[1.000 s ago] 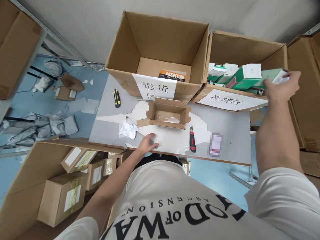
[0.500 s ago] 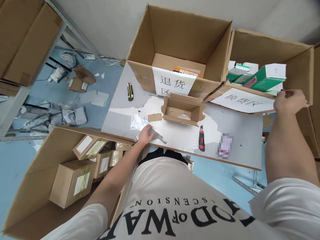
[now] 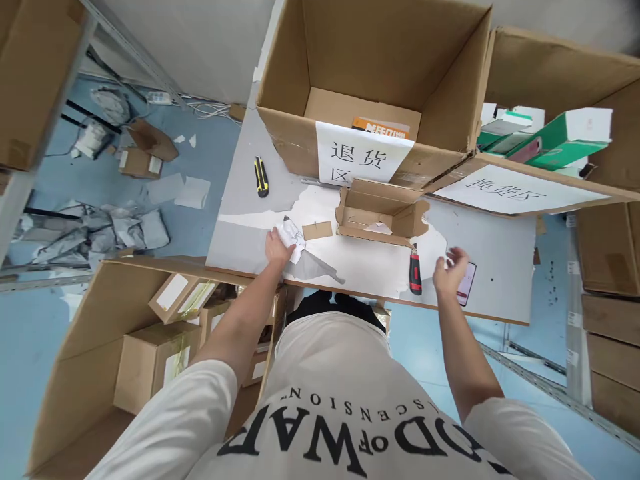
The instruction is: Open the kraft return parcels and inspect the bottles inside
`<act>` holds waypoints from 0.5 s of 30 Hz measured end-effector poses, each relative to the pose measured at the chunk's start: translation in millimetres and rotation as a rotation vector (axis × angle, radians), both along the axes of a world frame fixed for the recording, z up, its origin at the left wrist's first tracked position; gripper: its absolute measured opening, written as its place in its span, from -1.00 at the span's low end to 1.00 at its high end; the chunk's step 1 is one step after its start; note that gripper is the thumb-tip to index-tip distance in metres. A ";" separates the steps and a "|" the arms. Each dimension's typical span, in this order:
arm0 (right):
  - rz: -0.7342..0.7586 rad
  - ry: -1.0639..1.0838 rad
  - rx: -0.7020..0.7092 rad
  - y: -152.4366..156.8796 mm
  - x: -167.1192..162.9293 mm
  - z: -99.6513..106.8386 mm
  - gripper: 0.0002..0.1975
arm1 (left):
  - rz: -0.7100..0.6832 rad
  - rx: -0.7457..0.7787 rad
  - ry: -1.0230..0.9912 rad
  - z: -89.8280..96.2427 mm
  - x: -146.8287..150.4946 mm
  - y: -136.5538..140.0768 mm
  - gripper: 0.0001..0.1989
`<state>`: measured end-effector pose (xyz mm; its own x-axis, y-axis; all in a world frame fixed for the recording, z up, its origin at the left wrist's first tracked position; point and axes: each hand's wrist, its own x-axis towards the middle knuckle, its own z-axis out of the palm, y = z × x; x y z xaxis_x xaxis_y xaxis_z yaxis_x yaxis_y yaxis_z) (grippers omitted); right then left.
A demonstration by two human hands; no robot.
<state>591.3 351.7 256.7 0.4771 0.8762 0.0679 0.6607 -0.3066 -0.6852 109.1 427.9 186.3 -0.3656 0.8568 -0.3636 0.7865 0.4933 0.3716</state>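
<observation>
Near me, my right fingers [image 3: 458, 253] are apart and loosely curved, just beside the phone [image 3: 469, 281] on the bench [image 3: 503, 277]. My left fingers [image 3: 271, 236] touch the crumpled white paper [image 3: 295, 240] there; whether they clamp it, I cannot tell. Farther, the small open carton [image 3: 383, 197] stands before the large labelled box [image 3: 287, 141].

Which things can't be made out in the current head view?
Head view:
Crumpled paper: partly under the left hand, so the grip is unclear.
Phone: left side behind the right hand; screen text too small.
Orange box: partly behind the front wall of the large carton.
Carton at right: cut off by the picture's edge.
</observation>
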 end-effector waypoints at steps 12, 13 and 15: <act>0.240 0.304 -0.291 61.1 -63.8 -71.3 -0.59 | -0.540 0.204 -0.072 15.6 94.8 28.7 -0.05; 0.239 0.315 -0.288 62.9 -66.6 -72.0 -0.61 | -0.586 0.187 -0.117 15.3 103.4 30.5 -0.06; 0.233 0.334 -0.285 65.2 -70.5 -71.6 -0.63 | -0.661 0.160 -0.220 14.9 115.6 32.3 -0.12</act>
